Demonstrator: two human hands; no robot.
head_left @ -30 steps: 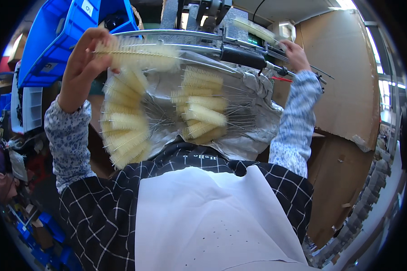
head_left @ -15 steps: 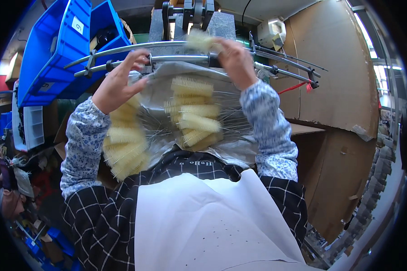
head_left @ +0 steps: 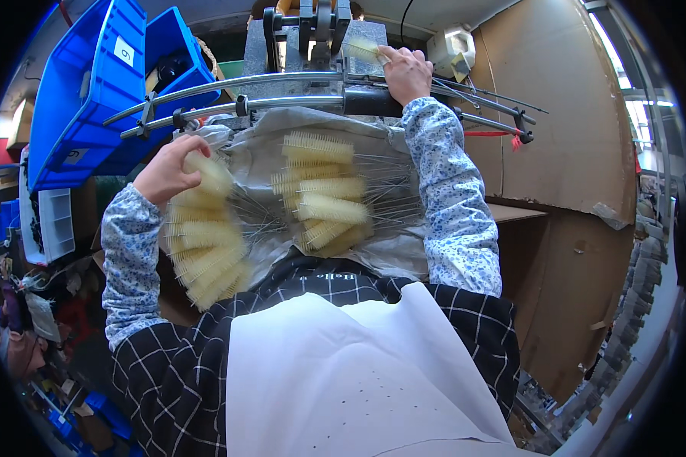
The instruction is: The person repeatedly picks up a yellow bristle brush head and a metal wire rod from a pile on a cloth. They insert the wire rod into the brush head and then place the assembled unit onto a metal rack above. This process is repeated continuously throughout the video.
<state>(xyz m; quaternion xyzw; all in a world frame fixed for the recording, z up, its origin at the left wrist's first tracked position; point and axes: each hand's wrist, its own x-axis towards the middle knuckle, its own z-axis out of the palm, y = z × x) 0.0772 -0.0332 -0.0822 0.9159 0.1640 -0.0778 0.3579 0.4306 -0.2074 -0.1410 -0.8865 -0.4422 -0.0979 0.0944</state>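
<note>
My right hand [head_left: 408,75] reaches to the far side, past the metal rails, its fingers closed on a pale yellow bristle brush [head_left: 363,50]. That brush points left, toward the machine. At the left my left hand [head_left: 171,169] has its fingers curled round the end of another yellow brush [head_left: 212,180], the top one of the left pile [head_left: 209,255]. Between my arms lies a second pile of yellow brushes [head_left: 331,186], their thin wire stems pointing right. Both piles rest on a grey plastic sheet [head_left: 263,156] in front of me.
Two curved metal rails [head_left: 286,102] cross beyond the piles, with a dark metal machine [head_left: 312,34] behind them. Blue bins [head_left: 91,91] stand at the far left. Tall cardboard [head_left: 556,114] lines the right side. A white cloth [head_left: 358,365] covers my lap.
My left hand has come down from the rail to the left pile and closed on a brush. My right hand has moved farther away and slightly right with its brush.
</note>
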